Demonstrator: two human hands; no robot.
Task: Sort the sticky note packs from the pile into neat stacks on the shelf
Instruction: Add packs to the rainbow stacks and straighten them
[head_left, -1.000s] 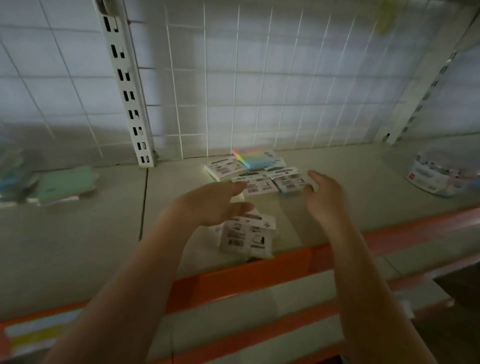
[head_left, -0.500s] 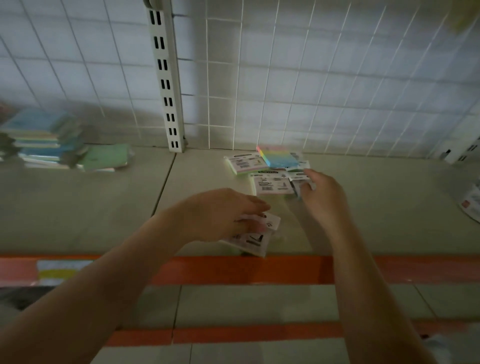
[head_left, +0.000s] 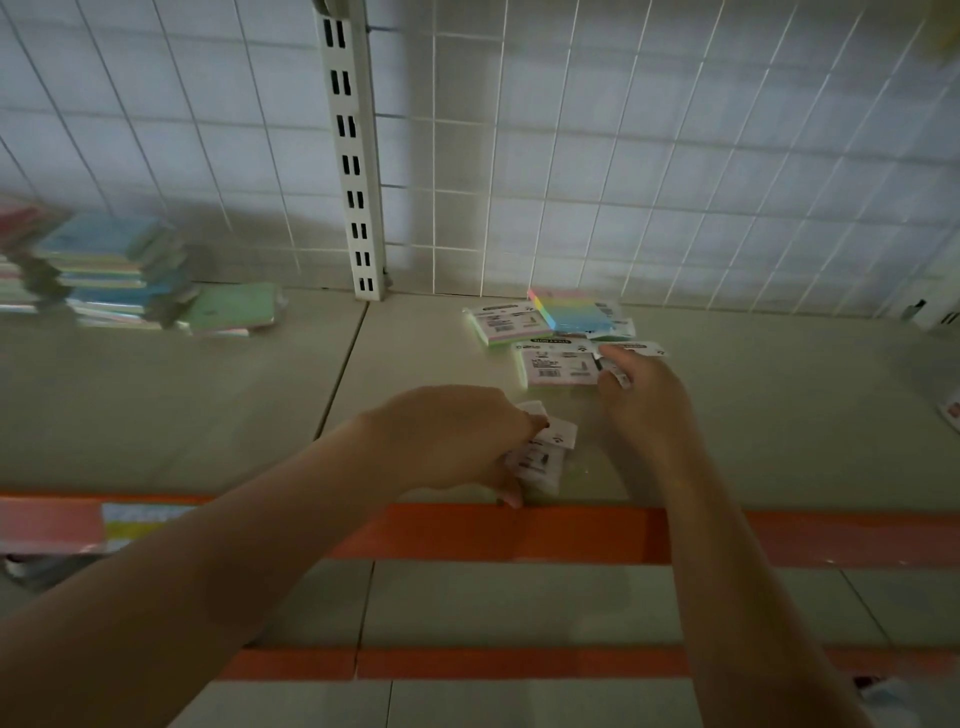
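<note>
A small pile of sticky note packs (head_left: 558, 366) lies at the back of the grey shelf (head_left: 260, 415), with one rainbow pack (head_left: 574, 314) face up on top. My left hand (head_left: 457, 441) grips a white-labelled pack (head_left: 540, 457) near the shelf's front edge. Over the pile's near right corner, my right hand (head_left: 644, 400) pinches a labelled pack (head_left: 631, 349) whose edge sticks out past the fingers. On the far left stand blurred stacks of sorted packs (head_left: 109, 275), with a green pack (head_left: 234, 309) lying beside them.
A white slotted upright (head_left: 353, 156) and wire grid back the shelf. An orange rail (head_left: 571, 535) runs along its front edge, with a second orange-edged shelf (head_left: 519, 603) below. Pink and pale packs (head_left: 57, 525) sit at the lower left. Another packet (head_left: 953, 415) shows at the right edge.
The view has swung left, bringing the left stacks into sight. My left hand closed over the front pack, and my right hand reached into the pile and took hold of a pack.
</note>
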